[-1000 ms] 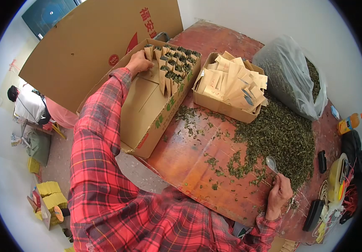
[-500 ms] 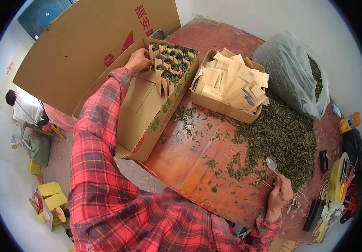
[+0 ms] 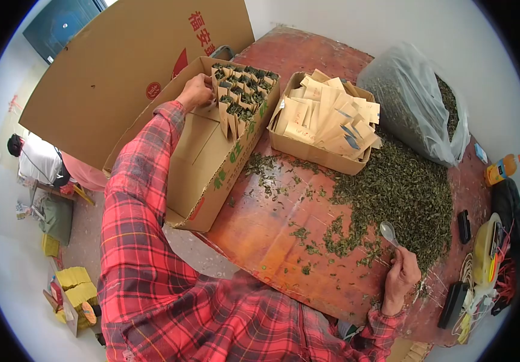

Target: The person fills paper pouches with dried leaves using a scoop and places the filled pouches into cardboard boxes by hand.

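Note:
My left hand (image 3: 196,92) reaches into the long cardboard box (image 3: 184,175), fingers closed at the left edge of the upright paper packets (image 3: 226,120). It appears to grip the outermost packet, though the fingertips are partly hidden. These packets are open at the top and filled with dark dried leaves. My right hand (image 3: 403,271) is closed round the handle of a clear plastic spoon (image 3: 388,231), its bowl over the edge of the heap of dried leaves (image 3: 405,199) on the red table (image 3: 260,232).
A smaller carton (image 3: 317,158) full of flat paper packets (image 3: 329,114) stands beside the long box. Behind the heap sits a plastic bag (image 3: 401,102) of leaves. An orange drink bottle (image 3: 502,170) and a black case (image 3: 453,304) lie right. A large cardboard sheet (image 3: 121,72) stands left.
The view has shifted slightly. My left hand stays at the packets' left edge and my right hand still holds the spoon; little else differs.

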{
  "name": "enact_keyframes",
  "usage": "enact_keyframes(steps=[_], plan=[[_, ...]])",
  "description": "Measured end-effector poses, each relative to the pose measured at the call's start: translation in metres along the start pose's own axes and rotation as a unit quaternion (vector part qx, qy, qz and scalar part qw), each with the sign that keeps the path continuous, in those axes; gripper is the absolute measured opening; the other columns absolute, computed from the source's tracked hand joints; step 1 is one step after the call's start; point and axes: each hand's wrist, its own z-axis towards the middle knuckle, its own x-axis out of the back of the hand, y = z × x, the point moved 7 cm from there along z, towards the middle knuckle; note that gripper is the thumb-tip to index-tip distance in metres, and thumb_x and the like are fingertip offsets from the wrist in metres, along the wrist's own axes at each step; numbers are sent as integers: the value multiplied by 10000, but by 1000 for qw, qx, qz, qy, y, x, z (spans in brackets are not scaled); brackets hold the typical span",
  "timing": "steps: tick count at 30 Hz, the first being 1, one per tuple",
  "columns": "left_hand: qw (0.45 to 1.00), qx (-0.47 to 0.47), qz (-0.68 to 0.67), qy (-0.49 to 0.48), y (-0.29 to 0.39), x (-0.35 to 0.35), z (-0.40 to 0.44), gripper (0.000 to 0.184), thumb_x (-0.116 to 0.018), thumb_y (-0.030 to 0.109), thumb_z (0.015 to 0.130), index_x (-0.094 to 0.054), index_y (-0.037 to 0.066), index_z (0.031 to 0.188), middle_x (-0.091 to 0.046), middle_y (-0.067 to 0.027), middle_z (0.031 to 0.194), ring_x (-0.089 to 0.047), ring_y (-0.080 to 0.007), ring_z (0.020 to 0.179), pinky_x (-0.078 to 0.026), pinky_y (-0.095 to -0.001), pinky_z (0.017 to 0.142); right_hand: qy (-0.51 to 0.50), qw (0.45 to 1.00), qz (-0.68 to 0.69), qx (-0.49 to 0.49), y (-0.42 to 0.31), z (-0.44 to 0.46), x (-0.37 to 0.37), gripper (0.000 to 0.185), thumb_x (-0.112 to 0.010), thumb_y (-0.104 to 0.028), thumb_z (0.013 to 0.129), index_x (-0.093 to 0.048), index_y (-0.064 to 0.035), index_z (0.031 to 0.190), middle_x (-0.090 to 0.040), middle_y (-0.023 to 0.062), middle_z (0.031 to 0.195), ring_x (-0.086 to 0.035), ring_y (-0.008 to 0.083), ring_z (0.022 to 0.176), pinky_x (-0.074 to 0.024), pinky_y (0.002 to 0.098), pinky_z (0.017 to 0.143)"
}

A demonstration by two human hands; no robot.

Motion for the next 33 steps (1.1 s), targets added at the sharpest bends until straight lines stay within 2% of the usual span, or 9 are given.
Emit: enact_keyframes(steps=[4, 8, 9, 11, 14, 17, 21, 25, 33], plan=[[1000, 24, 4, -4, 6, 5, -11, 489, -713, 0, 914, -629, -8, 1396, -757, -143, 1218, -757, -265, 1039, -642, -397, 775, 7, 1000, -8, 15, -2, 2, 0, 119, -671, 69, 999, -738, 12, 1079, -709, 110, 871, -656, 178, 642, -513, 305, 595], [988, -60, 138, 15, -18, 24, 25, 525, -790, 123, 812, -711, 31, 1323, -776, -182, 1236, -735, -319, 1193, -576, -420, 1027, 0, 999, -21, 25, -4, 2, 2, 132, -672, 82, 984, -745, 14, 1071, -707, 118, 855, -661, 192, 639, -512, 313, 593], [996, -18, 84, -6, 3, 31, 2, 500, -804, 136, 805, -714, 23, 1283, -776, -192, 1210, -732, -328, 1180, -567, -424, 1030, 0, 1000, -14, 23, -7, 5, 3, 133, -673, 83, 981, -746, 15, 1068, -706, 118, 850, -662, 193, 639, -511, 315, 592], [978, -113, 147, 94, 27, 43, -9, 372, -695, 38, 878, -655, -29, 1242, -744, -105, 1092, -723, -203, 946, -608, -345, 745, 8, 1000, -4, 28, -6, 4, 0, 134, -675, 84, 977, -750, 14, 1064, -704, 119, 841, -664, 195, 639, -510, 316, 590], [974, -117, 152, 123, 67, 59, -35, 365, -699, 94, 897, -656, -11, 1245, -751, -106, 1069, -714, -189, 929, -600, -342, 764, 12, 1000, 11, 27, -5, 3, -1, 133, -681, 88, 970, -754, 14, 1053, -707, 116, 837, -663, 195, 635, -505, 311, 584], [958, -174, 151, 172, 148, 55, -105, 309, -762, 198, 911, -701, 6, 1146, -765, -166, 1074, -735, -264, 1026, -572, -391, 928, 15, 999, 15, 46, -8, 4, 0, 134, -685, 86, 971, -753, 14, 1061, -704, 111, 831, -658, 194, 631, -501, 311, 579], [947, -288, 135, 45, 230, -4, -196, 467, -808, 320, 917, -678, -6, 1224, -770, -127, 1011, -724, -206, 885, -591, -366, 819, 20, 998, 19, 56, -12, 4, 1, 139, -701, 72, 966, -755, -3, 1070, -687, 119, 822, -653, 221, 628, -490, 323, 572], [913, -285, 271, -109, 261, -98, -255, 605, -814, 489, 920, -670, -21, 1212, -774, -208, 1042, -759, -314, 950, -590, -438, 862, 17, 999, 10, 45, -11, 2, -1, 175, -736, 75, 902, -761, -26, 1043, -729, 136, 877, -727, 337, 734, -558, 400, 623], [928, -308, 212, -6, 267, -172, -271, 844, -849, 556, 865, -507, -115, 1247, -655, -329, 1246, -671, -460, 1178, -542, -528, 989, 41, 997, 7, 64, -14, -1, 2, 179, -747, 43, 887, -750, -60, 1033, -722, 127, 879, -725, 341, 736, -562, 422, 612]])
